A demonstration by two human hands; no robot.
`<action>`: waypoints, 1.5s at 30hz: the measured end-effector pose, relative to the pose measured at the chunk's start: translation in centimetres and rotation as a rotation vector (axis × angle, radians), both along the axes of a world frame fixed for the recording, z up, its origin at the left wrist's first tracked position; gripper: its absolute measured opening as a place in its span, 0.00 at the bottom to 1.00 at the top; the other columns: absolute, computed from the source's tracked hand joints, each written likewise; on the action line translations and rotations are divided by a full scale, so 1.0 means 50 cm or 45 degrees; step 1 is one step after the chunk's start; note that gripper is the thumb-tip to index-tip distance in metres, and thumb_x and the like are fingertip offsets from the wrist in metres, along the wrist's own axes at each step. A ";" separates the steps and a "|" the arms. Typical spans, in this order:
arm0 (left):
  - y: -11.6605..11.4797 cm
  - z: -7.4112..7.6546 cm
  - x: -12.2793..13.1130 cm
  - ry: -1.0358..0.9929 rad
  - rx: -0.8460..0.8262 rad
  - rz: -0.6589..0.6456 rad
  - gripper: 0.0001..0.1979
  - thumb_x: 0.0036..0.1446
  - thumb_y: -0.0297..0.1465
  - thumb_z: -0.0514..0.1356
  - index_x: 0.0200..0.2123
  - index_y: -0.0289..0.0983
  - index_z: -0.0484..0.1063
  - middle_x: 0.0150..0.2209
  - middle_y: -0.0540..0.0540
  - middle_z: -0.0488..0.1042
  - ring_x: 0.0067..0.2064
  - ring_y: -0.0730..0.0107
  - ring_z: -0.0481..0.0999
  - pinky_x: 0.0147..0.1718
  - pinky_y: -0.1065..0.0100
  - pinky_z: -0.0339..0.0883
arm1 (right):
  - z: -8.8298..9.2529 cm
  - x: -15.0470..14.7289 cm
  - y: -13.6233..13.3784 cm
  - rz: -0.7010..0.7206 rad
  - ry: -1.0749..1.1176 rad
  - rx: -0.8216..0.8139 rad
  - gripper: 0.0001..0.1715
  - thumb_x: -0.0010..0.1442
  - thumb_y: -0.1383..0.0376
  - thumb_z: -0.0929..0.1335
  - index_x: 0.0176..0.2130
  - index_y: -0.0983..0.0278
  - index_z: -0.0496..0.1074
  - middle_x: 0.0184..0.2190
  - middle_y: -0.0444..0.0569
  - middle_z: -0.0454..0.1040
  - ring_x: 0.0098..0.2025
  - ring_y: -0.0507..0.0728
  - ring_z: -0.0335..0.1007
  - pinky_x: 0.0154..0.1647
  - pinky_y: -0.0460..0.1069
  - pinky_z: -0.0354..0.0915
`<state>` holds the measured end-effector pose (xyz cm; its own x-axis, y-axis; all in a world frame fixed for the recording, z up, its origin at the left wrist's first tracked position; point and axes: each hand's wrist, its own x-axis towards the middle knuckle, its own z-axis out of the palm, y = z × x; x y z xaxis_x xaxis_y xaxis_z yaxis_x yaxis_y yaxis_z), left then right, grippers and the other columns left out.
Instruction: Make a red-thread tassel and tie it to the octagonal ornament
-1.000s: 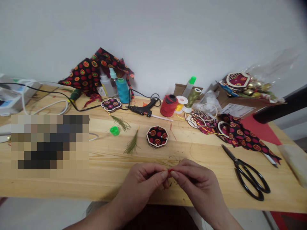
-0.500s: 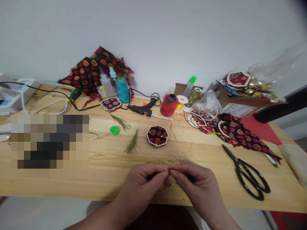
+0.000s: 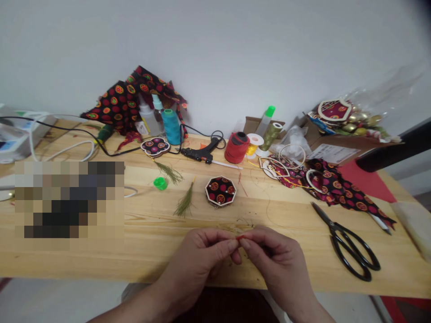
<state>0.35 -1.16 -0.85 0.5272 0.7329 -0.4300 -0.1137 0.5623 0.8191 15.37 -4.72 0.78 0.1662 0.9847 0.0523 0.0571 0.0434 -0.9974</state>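
Note:
My left hand (image 3: 208, 251) and my right hand (image 3: 278, 253) meet fingertip to fingertip over the front of the table, both pinched closed. Between the fingertips shows a small bit of red thread (image 3: 240, 237); most of it is hidden by the fingers. Just beyond my hands lies an octagonal framed piece (image 3: 221, 191) covered in dark patterned fabric with small white beads. Left of it rests a green thread tassel (image 3: 185, 200). A second tassel (image 3: 169, 172) hangs off a flower-shaped fabric piece (image 3: 155, 146) farther back.
Large black-handled scissors (image 3: 353, 251) lie right of my hands. Behind stand a red thread spool (image 3: 236, 148), a yellow spool (image 3: 254, 146), a blue thread cone (image 3: 172, 128) and a glue gun (image 3: 200, 154). A small green cap (image 3: 160, 183) sits left. A cardboard box (image 3: 340, 148) is back right.
Both hands stay almost in place, with the fingertips shifting slightly around the red thread. Things on the table have not moved.

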 end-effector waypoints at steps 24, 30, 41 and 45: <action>-0.001 0.001 0.002 -0.170 -0.161 0.021 0.10 0.51 0.33 0.66 0.21 0.34 0.78 0.17 0.54 0.65 0.17 0.81 0.50 0.17 0.74 0.43 | -0.002 0.012 -0.010 0.039 -0.167 0.055 0.11 0.55 0.73 0.70 0.29 0.58 0.81 0.21 0.40 0.77 0.24 0.49 0.71 0.26 0.40 0.67; -0.002 0.000 0.003 -0.156 -0.203 0.026 0.07 0.49 0.32 0.67 0.22 0.35 0.78 0.19 0.52 0.71 0.17 0.81 0.53 0.17 0.74 0.44 | -0.002 0.015 -0.009 0.055 -0.276 0.046 0.09 0.55 0.72 0.70 0.29 0.61 0.80 0.21 0.43 0.76 0.24 0.50 0.71 0.25 0.42 0.66; -0.002 -0.001 0.004 -0.133 -0.184 0.113 0.09 0.48 0.34 0.68 0.22 0.34 0.78 0.14 0.55 0.64 0.16 0.82 0.51 0.16 0.74 0.44 | -0.007 0.012 -0.037 0.098 -0.370 0.105 0.15 0.60 0.70 0.68 0.45 0.55 0.78 0.34 0.45 0.80 0.35 0.53 0.77 0.36 0.45 0.73; -0.002 -0.006 0.004 -0.137 -0.204 0.191 0.08 0.49 0.33 0.68 0.24 0.35 0.79 0.13 0.56 0.64 0.17 0.81 0.53 0.17 0.75 0.46 | -0.019 0.009 -0.046 0.041 -0.459 0.025 0.13 0.60 0.67 0.69 0.45 0.59 0.78 0.36 0.48 0.81 0.37 0.56 0.78 0.37 0.47 0.74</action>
